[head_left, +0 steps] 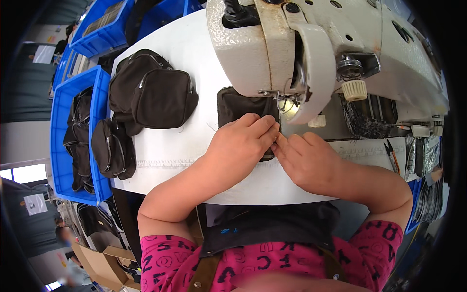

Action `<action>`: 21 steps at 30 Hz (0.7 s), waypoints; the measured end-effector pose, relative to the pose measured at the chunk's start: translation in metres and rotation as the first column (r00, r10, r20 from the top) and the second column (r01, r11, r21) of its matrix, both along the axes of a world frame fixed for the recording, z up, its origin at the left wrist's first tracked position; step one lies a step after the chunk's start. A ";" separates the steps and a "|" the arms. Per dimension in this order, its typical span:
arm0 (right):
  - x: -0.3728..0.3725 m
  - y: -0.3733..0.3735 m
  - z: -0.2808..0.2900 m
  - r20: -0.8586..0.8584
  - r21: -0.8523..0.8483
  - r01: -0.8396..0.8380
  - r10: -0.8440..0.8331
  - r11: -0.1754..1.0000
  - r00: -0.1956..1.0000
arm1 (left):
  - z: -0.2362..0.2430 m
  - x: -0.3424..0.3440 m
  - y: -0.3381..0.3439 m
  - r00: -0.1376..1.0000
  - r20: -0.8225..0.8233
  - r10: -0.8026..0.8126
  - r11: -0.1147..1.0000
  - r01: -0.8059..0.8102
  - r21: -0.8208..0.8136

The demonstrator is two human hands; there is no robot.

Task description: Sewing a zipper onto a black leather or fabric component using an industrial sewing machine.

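Observation:
A dark brown fabric piece (pixel 241 103) lies on the white table (pixel 185 175) beneath the needle area of a white sewing machine (pixel 238 53), where a small lamp glows. My left hand (pixel 243 138) rests on the piece with fingers bent and pressed together, gripping it near its right edge. My right hand (pixel 304 155) meets it there, fingertips touching the left ones and pinching that edge, which is partly hidden under both hands. A ruler strip runs along the table just below my hands.
Brown zippered pouches (pixel 163 97) pile at left, beside a blue bin (pixel 100 92) of more pouches. More blue bins (pixel 102 41) stand behind. Dark fringed fabric (pixel 369 119) and thin pointed tools (pixel 393 158) are at right. An open cardboard box (pixel 97 263) and blurry people are at lower left.

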State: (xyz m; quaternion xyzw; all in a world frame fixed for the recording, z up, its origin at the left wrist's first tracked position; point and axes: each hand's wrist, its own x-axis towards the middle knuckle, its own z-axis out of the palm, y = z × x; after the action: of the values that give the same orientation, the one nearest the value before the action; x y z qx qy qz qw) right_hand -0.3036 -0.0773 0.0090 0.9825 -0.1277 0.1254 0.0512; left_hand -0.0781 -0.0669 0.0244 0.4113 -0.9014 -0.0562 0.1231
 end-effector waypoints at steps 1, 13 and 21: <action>0.001 0.000 0.000 0.013 -0.005 0.000 0.001 1.000 1.000 | 0.000 0.000 0.000 1.000 0.003 0.004 1.000 -0.004 -0.001; 0.006 -0.011 -0.013 0.136 0.062 0.089 -0.097 0.994 0.986 | -0.008 0.000 -0.018 0.998 0.018 0.058 0.995 -0.056 -0.083; 0.005 -0.023 -0.019 0.192 0.107 0.142 -0.161 0.984 0.968 | -0.011 0.000 -0.027 0.996 -0.017 0.092 0.984 -0.093 -0.149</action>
State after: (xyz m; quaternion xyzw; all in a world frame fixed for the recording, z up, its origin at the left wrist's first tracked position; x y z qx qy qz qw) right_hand -0.2982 -0.1002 -0.0102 0.9536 -0.2127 0.2133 0.0019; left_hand -0.0778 -0.0937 0.0133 0.4419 -0.8824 0.0152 0.1607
